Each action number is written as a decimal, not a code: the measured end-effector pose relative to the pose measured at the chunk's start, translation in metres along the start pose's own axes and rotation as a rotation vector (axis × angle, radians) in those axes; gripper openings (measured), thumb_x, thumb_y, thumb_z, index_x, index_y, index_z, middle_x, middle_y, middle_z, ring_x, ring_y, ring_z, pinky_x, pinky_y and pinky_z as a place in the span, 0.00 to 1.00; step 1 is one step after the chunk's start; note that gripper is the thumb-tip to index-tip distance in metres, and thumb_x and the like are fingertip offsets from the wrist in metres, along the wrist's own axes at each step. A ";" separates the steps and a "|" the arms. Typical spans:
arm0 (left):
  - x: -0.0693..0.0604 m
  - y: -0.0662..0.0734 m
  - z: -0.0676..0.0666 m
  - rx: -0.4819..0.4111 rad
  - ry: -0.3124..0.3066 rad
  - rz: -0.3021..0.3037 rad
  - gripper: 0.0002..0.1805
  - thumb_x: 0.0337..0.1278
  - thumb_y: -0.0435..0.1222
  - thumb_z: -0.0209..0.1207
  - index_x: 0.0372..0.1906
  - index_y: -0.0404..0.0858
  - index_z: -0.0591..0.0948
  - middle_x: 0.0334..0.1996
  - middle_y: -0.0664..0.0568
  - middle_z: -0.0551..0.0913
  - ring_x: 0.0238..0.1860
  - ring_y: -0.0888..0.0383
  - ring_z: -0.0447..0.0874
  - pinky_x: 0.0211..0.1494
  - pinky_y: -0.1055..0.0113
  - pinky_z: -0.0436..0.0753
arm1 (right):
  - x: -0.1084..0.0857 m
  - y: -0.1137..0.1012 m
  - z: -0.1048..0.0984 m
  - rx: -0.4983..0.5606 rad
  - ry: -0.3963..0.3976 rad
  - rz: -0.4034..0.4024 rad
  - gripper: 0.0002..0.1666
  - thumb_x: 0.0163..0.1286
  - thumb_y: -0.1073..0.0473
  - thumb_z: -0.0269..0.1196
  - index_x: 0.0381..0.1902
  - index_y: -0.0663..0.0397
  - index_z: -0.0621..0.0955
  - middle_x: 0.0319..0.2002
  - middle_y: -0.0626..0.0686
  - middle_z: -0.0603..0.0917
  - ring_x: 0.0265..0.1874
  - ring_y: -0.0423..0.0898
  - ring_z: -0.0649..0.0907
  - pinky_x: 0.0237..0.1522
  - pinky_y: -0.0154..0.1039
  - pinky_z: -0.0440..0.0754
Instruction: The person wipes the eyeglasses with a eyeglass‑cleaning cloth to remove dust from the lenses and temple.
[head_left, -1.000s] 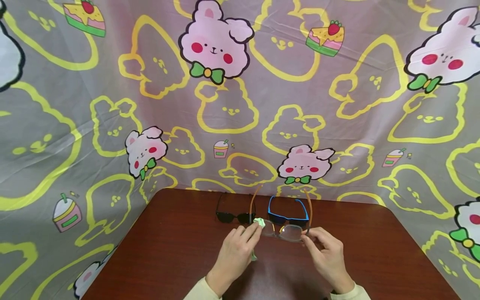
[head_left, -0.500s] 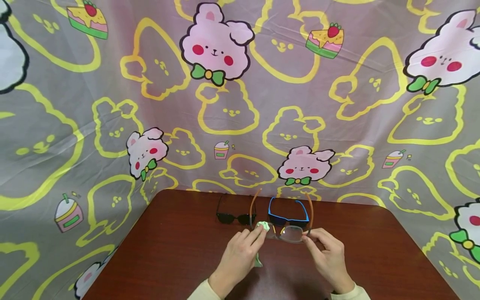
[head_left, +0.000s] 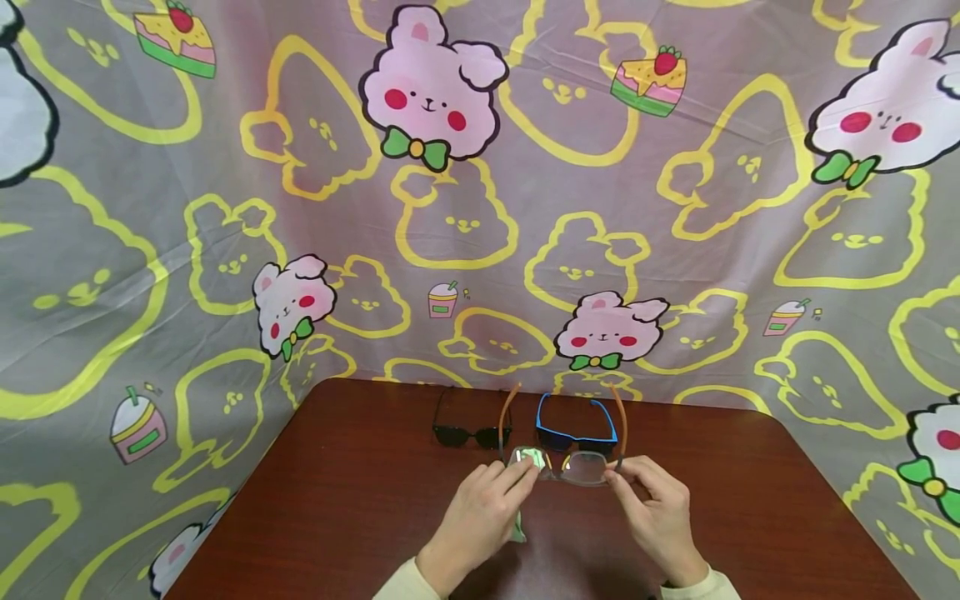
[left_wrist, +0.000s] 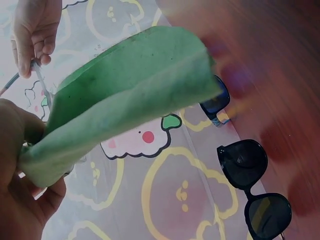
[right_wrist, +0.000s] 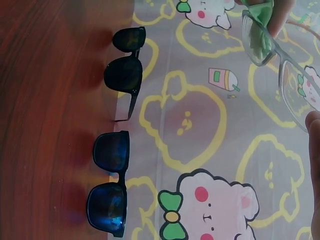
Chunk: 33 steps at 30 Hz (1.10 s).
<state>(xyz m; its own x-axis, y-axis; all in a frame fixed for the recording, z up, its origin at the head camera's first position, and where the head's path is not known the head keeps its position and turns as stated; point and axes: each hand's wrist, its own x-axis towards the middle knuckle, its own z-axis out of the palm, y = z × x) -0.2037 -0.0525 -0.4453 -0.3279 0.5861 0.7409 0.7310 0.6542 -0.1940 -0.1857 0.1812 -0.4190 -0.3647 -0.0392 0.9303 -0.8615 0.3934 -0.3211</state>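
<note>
In the head view the right hand (head_left: pixel 656 512) pinches the right end of clear-framed glasses (head_left: pixel 585 469), whose brown temples point away from the person. My left hand (head_left: pixel 480 508) holds a light green cloth (head_left: pixel 532 457) against the left lens. A loose part of that cloth (left_wrist: pixel 130 90) hangs out, large in the left wrist view. From the right wrist camera, the cloth (right_wrist: pixel 260 30) covers much of one lens, while the other lens of the glasses (right_wrist: pixel 295 90) is uncovered.
Black sunglasses (head_left: pixel 471 436) and blue-framed sunglasses (head_left: pixel 576 439) rest on the brown table (head_left: pixel 337 475), beyond the hands. A curtain (head_left: pixel 480 217) with rabbit prints stands behind and at both sides.
The left hand and the cloth have moved slightly right and toward the person across the left lens. The right hand has hardly moved, still pinching the glasses.
</note>
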 end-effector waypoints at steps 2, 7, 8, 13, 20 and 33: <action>0.000 0.000 -0.001 -0.011 0.004 0.007 0.25 0.39 0.28 0.64 0.51 0.41 0.82 0.50 0.54 0.81 0.31 0.60 0.74 0.28 0.72 0.67 | 0.001 -0.002 0.000 -0.005 -0.001 0.001 0.10 0.47 0.80 0.67 0.27 0.67 0.82 0.25 0.54 0.82 0.22 0.36 0.77 0.24 0.25 0.72; 0.002 0.002 -0.003 -0.026 0.044 0.042 0.26 0.38 0.28 0.64 0.51 0.41 0.82 0.50 0.54 0.81 0.32 0.60 0.76 0.28 0.74 0.67 | -0.001 0.001 0.000 0.000 0.000 -0.002 0.12 0.45 0.81 0.68 0.27 0.65 0.83 0.25 0.54 0.82 0.23 0.36 0.77 0.24 0.25 0.71; 0.002 0.002 -0.003 -0.026 0.048 0.047 0.25 0.38 0.28 0.63 0.50 0.41 0.82 0.50 0.54 0.81 0.33 0.61 0.77 0.28 0.75 0.67 | -0.001 0.002 0.000 0.001 0.002 -0.003 0.12 0.45 0.81 0.68 0.27 0.65 0.83 0.25 0.54 0.82 0.22 0.36 0.77 0.23 0.25 0.71; -0.001 0.001 -0.003 0.013 0.053 0.020 0.24 0.35 0.29 0.63 0.48 0.40 0.83 0.47 0.53 0.82 0.30 0.60 0.76 0.26 0.74 0.66 | -0.003 0.004 0.000 -0.002 -0.003 -0.004 0.10 0.46 0.80 0.68 0.27 0.66 0.83 0.25 0.53 0.82 0.22 0.36 0.76 0.23 0.25 0.71; -0.001 0.004 -0.002 0.106 0.029 -0.130 0.26 0.30 0.29 0.69 0.47 0.38 0.84 0.48 0.50 0.82 0.25 0.61 0.72 0.22 0.73 0.65 | 0.003 -0.004 0.001 0.008 -0.029 -0.008 0.10 0.47 0.81 0.67 0.27 0.66 0.82 0.25 0.54 0.82 0.24 0.38 0.78 0.28 0.25 0.73; 0.006 0.010 -0.002 0.081 -0.044 -0.136 0.27 0.31 0.28 0.66 0.48 0.38 0.82 0.49 0.52 0.82 0.28 0.60 0.74 0.24 0.72 0.70 | 0.004 -0.008 0.002 0.000 -0.058 -0.054 0.09 0.47 0.79 0.68 0.27 0.67 0.82 0.25 0.55 0.82 0.24 0.39 0.79 0.29 0.25 0.74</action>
<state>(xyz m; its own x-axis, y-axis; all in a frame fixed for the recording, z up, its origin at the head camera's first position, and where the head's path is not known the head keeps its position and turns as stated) -0.1971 -0.0429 -0.4416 -0.4482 0.5086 0.7352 0.6276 0.7647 -0.1463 -0.1811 0.1765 -0.4132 -0.3380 -0.1138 0.9342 -0.8803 0.3893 -0.2711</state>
